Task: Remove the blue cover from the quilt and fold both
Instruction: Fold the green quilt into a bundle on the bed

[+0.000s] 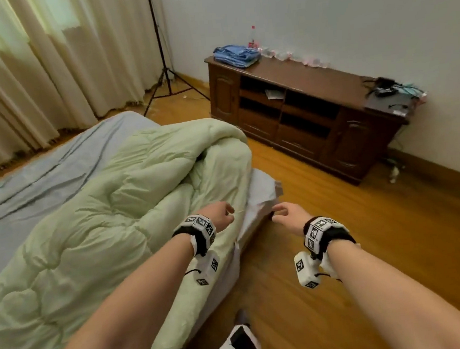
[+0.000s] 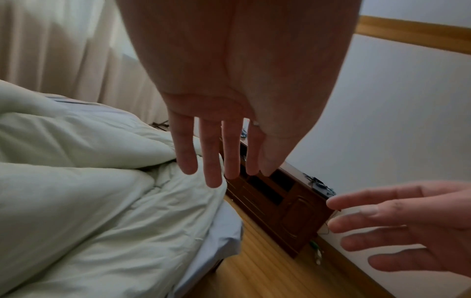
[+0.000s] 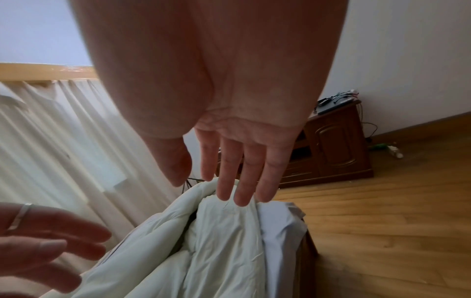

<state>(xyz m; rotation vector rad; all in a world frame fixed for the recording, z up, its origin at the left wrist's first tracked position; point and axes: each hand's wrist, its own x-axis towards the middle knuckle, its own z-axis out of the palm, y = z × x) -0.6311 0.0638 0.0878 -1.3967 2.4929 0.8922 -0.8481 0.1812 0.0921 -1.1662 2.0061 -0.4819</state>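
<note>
While I reach toward the bed's foot corner, my left hand (image 1: 221,216) and right hand (image 1: 288,213) are spread, holding nothing. Bare green quilt (image 1: 109,201) lies bunched along the bed's near edge, ready for folding. Blue cover (image 1: 236,55) sits folded on the cabinet (image 1: 306,75).

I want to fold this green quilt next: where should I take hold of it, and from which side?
Take the quilt by its bunched end at the bed's corner, coming from the floor side. That end lies nearest both the open left hand and right hand, and its rolled edge offers folds to pinch.
</note>
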